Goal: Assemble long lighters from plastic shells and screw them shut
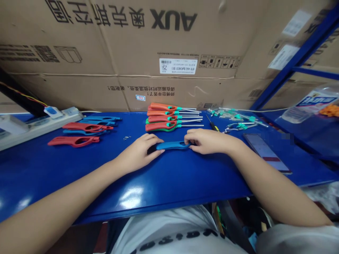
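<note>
A blue lighter casing (pixel 172 145) lies flat on the blue table, held between both hands. My left hand (pixel 141 150) pinches its closed handle end. At the end with the opening, my right hand (pixel 205 141) has its fingers curled around the tip; whether a small part is in them is hidden. Just behind stands a stack of assembled long-nosed lighters (pixel 161 126), mostly red and orange, with metal tubes pointing right. Left of my left hand are a few tiny metal pieces (pixel 127 138). Further left lie loose red casings (pixel 75 141) and blue casings (pixel 102 119).
A black-and-yellow screwdriver (pixel 213 124) lies behind my right hand, beside clear and green lighter inner parts (pixel 239 120). A phone (pixel 266 152) rests at the right. A power strip (pixel 39 125) runs along the left. Cardboard boxes (pixel 127 46) wall off the back; a plastic tub (pixel 307 106) stands far right.
</note>
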A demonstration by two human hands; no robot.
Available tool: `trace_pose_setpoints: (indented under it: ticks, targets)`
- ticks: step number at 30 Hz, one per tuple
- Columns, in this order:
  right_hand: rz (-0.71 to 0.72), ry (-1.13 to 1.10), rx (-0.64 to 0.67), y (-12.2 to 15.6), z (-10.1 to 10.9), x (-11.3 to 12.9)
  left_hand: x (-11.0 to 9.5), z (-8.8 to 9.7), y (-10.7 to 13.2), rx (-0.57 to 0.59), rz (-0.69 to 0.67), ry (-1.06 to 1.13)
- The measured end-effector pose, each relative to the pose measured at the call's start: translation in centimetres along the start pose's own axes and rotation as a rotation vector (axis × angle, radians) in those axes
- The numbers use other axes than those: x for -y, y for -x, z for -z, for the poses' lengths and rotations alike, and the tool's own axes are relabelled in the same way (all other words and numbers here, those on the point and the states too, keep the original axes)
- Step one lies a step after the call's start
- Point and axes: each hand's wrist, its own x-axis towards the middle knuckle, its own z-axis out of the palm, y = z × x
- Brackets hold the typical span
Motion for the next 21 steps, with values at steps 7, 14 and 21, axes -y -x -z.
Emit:
trace_pose_setpoints:
  ticks: [7, 14, 21]
  targets:
    - [0.034, -0.065, -0.046, -0.1, 0.3, 0.1, 0.4, -0.1, 0.1, 0.004, 0.008, 0.006]
    - [0.060, -0.053, -0.149, -0.3, 0.3, 0.1, 0.5, -0.3, 0.2, -0.013, 0.031, 0.054]
    - [0.095, -0.071, -0.266, -0.1, 0.8, 0.4, 0.6, 0.5, 0.2, 0.014, 0.061, 0.014]
